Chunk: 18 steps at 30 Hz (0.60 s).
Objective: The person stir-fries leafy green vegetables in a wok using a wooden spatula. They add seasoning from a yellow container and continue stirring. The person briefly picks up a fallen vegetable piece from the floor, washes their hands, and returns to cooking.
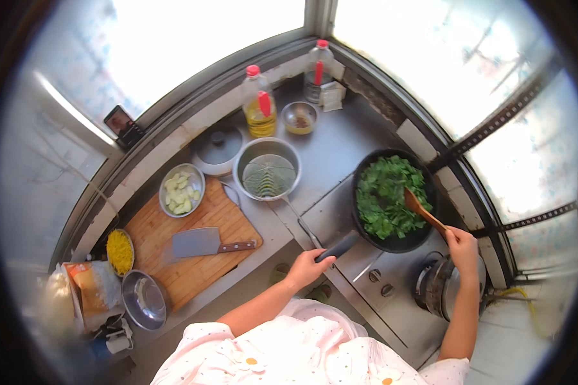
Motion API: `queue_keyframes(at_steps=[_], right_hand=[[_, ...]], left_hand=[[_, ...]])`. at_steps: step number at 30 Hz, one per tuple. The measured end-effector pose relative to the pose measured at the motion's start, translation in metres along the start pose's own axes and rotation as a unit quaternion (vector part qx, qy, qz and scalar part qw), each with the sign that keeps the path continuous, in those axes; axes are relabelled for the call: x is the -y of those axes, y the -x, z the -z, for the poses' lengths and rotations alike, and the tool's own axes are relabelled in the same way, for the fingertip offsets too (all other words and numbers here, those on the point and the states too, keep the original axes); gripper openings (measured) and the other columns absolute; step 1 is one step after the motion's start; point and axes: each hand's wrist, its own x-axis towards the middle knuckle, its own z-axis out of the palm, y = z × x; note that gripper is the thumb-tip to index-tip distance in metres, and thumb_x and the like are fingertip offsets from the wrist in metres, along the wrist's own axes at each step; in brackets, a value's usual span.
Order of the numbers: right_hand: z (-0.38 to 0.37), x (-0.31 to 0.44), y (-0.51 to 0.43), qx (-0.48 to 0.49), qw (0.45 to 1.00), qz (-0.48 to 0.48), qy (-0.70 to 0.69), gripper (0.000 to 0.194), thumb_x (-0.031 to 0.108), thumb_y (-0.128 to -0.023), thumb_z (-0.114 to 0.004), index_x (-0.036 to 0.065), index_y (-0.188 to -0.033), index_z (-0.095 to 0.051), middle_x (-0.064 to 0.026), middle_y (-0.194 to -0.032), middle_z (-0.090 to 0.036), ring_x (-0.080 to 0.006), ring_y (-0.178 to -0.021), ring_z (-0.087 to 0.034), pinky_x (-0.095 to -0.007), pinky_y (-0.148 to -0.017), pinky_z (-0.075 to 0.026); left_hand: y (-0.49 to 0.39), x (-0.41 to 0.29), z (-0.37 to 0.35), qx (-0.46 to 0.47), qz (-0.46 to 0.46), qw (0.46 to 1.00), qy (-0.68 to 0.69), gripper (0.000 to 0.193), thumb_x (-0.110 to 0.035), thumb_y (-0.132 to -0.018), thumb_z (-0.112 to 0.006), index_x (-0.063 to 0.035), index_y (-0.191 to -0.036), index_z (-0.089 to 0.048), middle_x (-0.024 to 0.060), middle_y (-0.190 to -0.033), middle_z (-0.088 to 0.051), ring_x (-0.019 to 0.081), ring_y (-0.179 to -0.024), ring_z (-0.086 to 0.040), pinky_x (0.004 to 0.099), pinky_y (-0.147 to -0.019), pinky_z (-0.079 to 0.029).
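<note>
A black frying pan (396,243) on the stove holds chopped leafy greens (385,192). My left hand (308,268) grips the end of its dark handle (339,246). In my right hand (461,248) is a wooden spatula (425,211), its blade resting in the greens at the pan's right side. Two stove knobs (380,283) are on the panel below the pan. Left of the pan stands a metal pot (293,185) with a long handle and a wire skimmer or rack inside it.
A cleaver (197,242) lies on a wooden cutting board (192,274). Nearby are a bowl of pale sliced vegetable (179,195), a bowl of yellow shreds (120,252), an empty metal bowl (144,301) and a pot lid (217,147). Behind stand an oil bottle (260,115) and a small bowl (299,118).
</note>
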Motion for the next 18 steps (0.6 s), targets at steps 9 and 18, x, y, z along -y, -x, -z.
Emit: queue_keyframes(at_steps=[9, 18], right_hand=[[-0.057, -0.058, -0.113, 0.024, 0.997, 0.054, -0.047, 0.027, 0.024, -0.091, -0.06, 0.004, -0.106, -0.07, -0.0163, -0.09, -0.07, -0.0255, -0.083, -0.069, -0.0331, -0.072, -0.05], [-0.022, 0.047, -0.043, 0.125, 0.957, 0.224, 0.136, 0.019, 0.016, -0.08, -0.068, 0.011, -0.097, -0.073, -0.0101, -0.07, -0.061, -0.0279, -0.065, -0.061, -0.038, -0.06, -0.048]], left_hand=[[-0.001, 0.005, 0.0, 0.013, -0.024, 1.0, -0.012, 0.039, -0.033, -0.088, -0.064, -0.0003, -0.109, -0.065, 0.0075, -0.076, -0.063, 0.0162, -0.069, -0.057, 0.032, -0.068, -0.047], [-0.004, 0.015, -0.003, 0.009, -0.029, 1.0, -0.002, 0.037, -0.035, -0.088, -0.065, -0.0041, -0.11, -0.066, 0.0013, -0.075, -0.063, 0.01, -0.069, -0.054, 0.0284, -0.066, -0.045]])
